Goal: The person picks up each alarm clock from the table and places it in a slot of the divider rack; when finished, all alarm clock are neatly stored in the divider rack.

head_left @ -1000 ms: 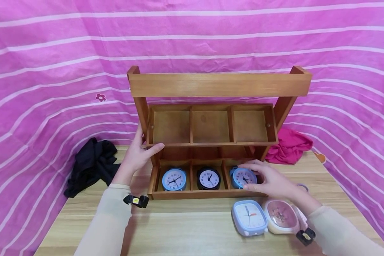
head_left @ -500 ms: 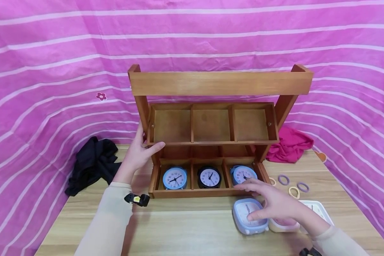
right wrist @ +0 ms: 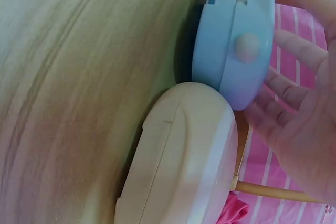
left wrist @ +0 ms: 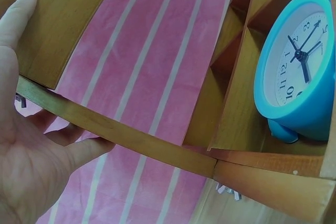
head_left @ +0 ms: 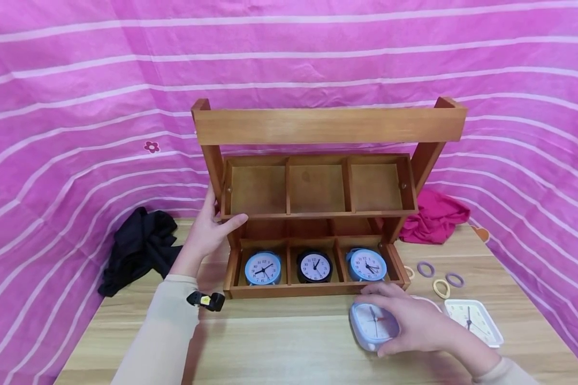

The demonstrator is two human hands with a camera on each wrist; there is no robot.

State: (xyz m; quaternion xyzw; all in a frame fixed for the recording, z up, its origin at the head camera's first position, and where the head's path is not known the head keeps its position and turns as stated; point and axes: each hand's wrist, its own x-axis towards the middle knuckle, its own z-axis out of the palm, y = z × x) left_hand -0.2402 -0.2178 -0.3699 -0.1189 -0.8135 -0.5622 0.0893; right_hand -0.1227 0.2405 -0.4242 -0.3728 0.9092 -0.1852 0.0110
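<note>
My left hand grips the left side of a two-tier wooden shelf. In the left wrist view its fingers wrap the wooden side rail, with the thumb on the front. My right hand holds a light blue, square-faced alarm clock lying face up before the shelf, fingers at its upper edge and thumb at its lower right. The lower tier bears a blue round alarm clock, a black one and another blue one, each in its own compartment.
A cream alarm clock touches the light blue one; my right hand mostly hides it in the head view. Further right lie a white square clock and several rings. Black cloth and pink cloth flank the shelf.
My right hand has left the right-hand blue round clock in the lower tier, moved down toward me and taken hold of the light blue square clock. My left hand stays on the shelf.
</note>
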